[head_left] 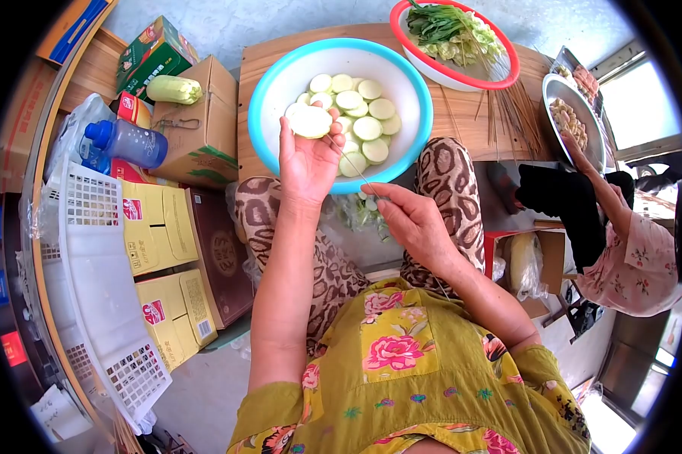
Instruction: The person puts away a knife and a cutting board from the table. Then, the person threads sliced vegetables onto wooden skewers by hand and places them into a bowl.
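Basin below hands holding slice, stick | red-rimmed bowl beside | cartons left

over a blue-rimmed basin of round slices, my left hand holds pale sliced vegetable; my right hand pinches a thin stick angled toward it.

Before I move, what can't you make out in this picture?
1. Head view: the far tip of the thin straight stick, hidden around the left hand and its pale round slice; I can't tell if it has pierced the slice.
2. Head view: the lower slices in the white basin with a blue rim, covered by upper ones.
3. Head view: the co-worker in a pink floral top, head cut off by the dark right border.
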Motion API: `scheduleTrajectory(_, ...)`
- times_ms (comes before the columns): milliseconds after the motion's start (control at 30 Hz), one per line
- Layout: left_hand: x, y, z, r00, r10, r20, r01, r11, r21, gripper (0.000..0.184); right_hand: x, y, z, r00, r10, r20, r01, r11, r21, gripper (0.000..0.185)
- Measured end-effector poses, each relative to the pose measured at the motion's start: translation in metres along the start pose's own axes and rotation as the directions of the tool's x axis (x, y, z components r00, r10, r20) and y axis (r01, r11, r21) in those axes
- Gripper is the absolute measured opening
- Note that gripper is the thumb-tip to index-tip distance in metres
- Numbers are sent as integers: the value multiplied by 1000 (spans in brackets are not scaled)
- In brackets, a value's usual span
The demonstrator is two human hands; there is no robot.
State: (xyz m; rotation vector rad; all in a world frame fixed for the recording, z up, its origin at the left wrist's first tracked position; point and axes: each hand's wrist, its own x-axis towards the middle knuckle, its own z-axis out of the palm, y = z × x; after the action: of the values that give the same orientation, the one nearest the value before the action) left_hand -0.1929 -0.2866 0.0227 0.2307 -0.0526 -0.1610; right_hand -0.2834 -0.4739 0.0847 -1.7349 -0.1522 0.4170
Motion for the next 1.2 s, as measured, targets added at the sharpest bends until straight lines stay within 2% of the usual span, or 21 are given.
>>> scheduleTrajectory(667, 0, 0, 1, 1000, -14, 25, 14, 1000, -9, 54, 1, 4, 2, 1000, -6, 0, 6, 1000, 30, 27)
scheduleTrajectory(967, -3, -2, 5, 1000, -25, 2, 25, 999, 29, 54, 5, 2, 6, 1000, -22, -19, 22, 999, 29, 27)
scheduleTrajectory(1033, -5, -7, 6, 999, -41, -8, 41, 993, 109, 55, 7, -1, 7, 999, -36, -40, 38, 998, 54, 26)
scheduleTrajectory(1200, -5, -12, 9, 998, -52, -31, 56, 989, 139, 55, 14, 0, 7, 998, -35, -56, 38, 997, 64, 26)
